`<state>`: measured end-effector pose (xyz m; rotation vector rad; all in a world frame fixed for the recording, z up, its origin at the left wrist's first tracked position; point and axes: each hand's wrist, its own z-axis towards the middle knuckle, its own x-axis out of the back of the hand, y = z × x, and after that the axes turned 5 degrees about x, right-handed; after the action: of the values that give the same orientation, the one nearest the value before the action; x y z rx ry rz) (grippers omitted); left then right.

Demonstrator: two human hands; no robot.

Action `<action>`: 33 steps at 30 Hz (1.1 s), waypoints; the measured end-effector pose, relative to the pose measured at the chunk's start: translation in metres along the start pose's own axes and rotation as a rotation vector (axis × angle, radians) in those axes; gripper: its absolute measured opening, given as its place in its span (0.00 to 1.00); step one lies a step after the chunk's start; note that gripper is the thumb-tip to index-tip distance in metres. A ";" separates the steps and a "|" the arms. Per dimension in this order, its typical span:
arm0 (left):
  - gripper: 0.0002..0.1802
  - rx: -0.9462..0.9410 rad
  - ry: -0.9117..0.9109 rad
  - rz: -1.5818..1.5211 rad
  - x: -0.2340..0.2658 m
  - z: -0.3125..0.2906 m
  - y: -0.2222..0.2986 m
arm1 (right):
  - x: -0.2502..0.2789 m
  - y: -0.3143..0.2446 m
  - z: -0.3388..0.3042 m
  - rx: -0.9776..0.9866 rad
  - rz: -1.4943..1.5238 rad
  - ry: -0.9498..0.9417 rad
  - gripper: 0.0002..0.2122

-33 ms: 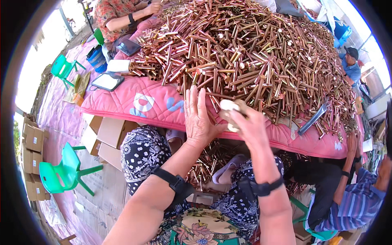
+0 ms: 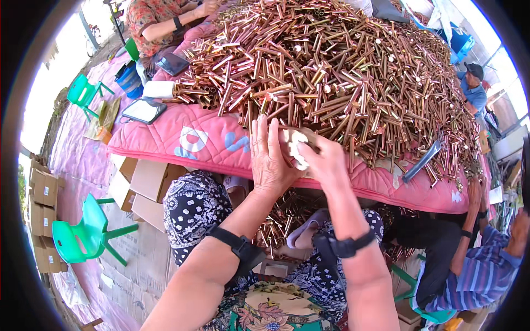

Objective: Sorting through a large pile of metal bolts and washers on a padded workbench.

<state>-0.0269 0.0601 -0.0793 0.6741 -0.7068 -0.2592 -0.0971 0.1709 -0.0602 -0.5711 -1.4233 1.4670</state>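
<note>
My right hand [image 2: 327, 165] had moved toward nine o'clock, bent fingers touching pale bits [image 2: 298, 148], grip unclear. My straight-fingered left hand [image 2: 269, 158] was at their nine o'clock. They looked light, hard; best pinched by edges.

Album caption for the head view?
Right hand at white pieces, left hand alongside, before coppery tubes heaped on a pink quilt.

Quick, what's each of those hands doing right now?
Left hand: open, fingers straight, beside the white pieces.
Right hand: fingers bent at those pieces; whether it grips any cannot be told.
</note>
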 end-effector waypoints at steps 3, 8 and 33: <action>0.47 -0.032 0.116 0.090 -0.014 0.003 -0.014 | -0.041 -0.036 0.019 0.291 -0.364 0.179 0.19; 0.33 0.088 -0.008 0.268 -0.022 0.007 -0.004 | -0.032 -0.042 0.017 0.357 -0.548 0.141 0.15; 0.38 -0.135 0.034 0.336 -0.036 0.012 -0.021 | -0.005 -0.038 0.020 0.257 -0.579 -0.166 0.12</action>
<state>-0.0618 0.0542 -0.1048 0.4217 -0.7505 0.0137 -0.1002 0.1505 -0.0217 0.1267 -1.3469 1.2106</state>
